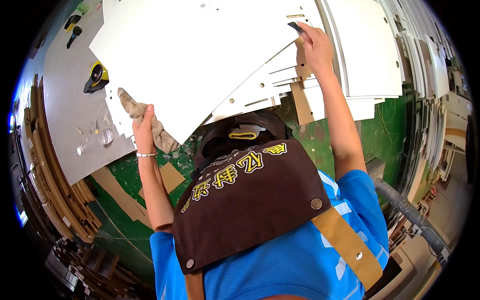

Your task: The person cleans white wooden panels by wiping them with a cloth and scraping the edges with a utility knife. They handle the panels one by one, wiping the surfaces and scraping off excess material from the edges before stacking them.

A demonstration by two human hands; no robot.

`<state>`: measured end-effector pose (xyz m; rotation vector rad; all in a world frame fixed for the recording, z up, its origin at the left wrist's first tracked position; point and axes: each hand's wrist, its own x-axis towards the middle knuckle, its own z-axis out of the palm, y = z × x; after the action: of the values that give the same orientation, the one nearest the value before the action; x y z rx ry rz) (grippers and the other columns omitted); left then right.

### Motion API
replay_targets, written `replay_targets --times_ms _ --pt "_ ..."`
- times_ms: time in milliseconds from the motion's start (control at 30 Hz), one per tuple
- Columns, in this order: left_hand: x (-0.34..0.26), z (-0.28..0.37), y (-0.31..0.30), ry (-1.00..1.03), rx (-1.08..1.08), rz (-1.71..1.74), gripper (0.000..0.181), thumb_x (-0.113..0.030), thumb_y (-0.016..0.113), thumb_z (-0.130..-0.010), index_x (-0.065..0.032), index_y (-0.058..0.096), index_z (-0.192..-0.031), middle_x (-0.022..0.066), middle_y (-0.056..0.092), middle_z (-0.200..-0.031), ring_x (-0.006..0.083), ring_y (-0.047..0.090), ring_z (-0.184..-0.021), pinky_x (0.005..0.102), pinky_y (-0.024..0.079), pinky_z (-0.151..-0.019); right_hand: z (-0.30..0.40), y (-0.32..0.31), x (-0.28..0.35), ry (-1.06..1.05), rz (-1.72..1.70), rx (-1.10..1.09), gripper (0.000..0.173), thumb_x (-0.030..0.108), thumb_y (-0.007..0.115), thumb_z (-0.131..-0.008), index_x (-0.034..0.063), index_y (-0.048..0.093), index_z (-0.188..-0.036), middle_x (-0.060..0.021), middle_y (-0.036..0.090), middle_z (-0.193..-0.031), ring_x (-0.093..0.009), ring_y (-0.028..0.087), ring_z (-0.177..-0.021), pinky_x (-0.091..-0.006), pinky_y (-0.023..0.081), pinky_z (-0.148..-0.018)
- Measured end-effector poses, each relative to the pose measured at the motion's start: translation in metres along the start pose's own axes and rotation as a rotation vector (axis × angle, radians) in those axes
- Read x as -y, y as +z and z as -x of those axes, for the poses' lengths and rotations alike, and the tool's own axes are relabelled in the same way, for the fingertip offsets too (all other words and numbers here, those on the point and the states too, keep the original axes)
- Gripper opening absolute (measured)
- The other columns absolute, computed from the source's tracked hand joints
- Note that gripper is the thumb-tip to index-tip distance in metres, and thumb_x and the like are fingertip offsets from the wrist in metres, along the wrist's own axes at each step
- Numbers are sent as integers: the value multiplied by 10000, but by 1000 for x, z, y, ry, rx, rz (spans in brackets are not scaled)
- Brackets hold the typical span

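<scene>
A large white panel (198, 63) lies at an angle over other white panels in front of me. At its left edge my left hand (144, 129) grips a crumpled, dirty beige cloth (165, 138), which hangs along the panel's near left corner. My thumb rests over the cloth, and the other fingers are hidden. Over at the far right corner of the panel, my right hand (318, 48) pinches a small black flat tool (294, 27). Its exact kind is not clear. Beneath are stacked white panels (243, 101) with round holes and slots.
A grey tabletop (71, 123) on the left holds a yellow-black tape dispenser (97, 77), a black-handled tool (74, 36) and a clear plastic bottle (107, 136). More white panels (367, 48) are stacked right. Cardboard pieces (118, 195) lie on the green floor; a grey pipe (408, 215) is behind right.
</scene>
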<state>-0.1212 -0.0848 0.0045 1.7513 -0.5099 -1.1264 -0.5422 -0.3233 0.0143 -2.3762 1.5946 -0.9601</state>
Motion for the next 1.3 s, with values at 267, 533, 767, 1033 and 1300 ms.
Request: replay_targets --times_ms 267,533,767,1033,1300 --pt "-12 32 30 36 84 -158 370 -303 674 -911 14 637 -1098 65 667 -960 135 603 -834 294 486 -763 -9 -1 -9 57 58 -6 263 83 563 -907 172 679 -1126 -88 622 -864 -276 592 -810 -391 473 -731" --pt "-58 -35 -50 119 -184 -144 535 -445 700 -855 -5 627 -1151 84 658 -1031 161 637 -903 298 531 -777 27 2 38 115 41 21 266 69 585 -887 132 684 -1127 -86 625 -842 -235 583 -778 -353 463 -702" --pt "-104 -167 -110 267 -99 -261 675 -479 744 -786 42 595 -1188 119 676 -1054 194 666 -882 314 545 -780 123 10 164 -19 -98 168 337 -18 608 -813 121 695 -1107 -41 640 -818 -215 590 -784 -332 475 -712" --pt "-146 -217 -68 217 108 145 158 -110 624 -841 -93 471 -873 62 510 -721 139 449 -572 291 353 -439 185 0 234 -43 -241 154 372 -26 629 -789 164 694 -1103 -60 620 -845 -250 589 -768 -345 488 -673" --pt "-106 -247 -114 358 91 -350 586 -329 792 -767 12 617 -1210 124 658 -1164 210 624 -1030 337 489 -881 196 6 230 183 -182 363 466 114 749 -687 164 640 -1137 -79 618 -892 -268 639 -781 -367 516 -661"
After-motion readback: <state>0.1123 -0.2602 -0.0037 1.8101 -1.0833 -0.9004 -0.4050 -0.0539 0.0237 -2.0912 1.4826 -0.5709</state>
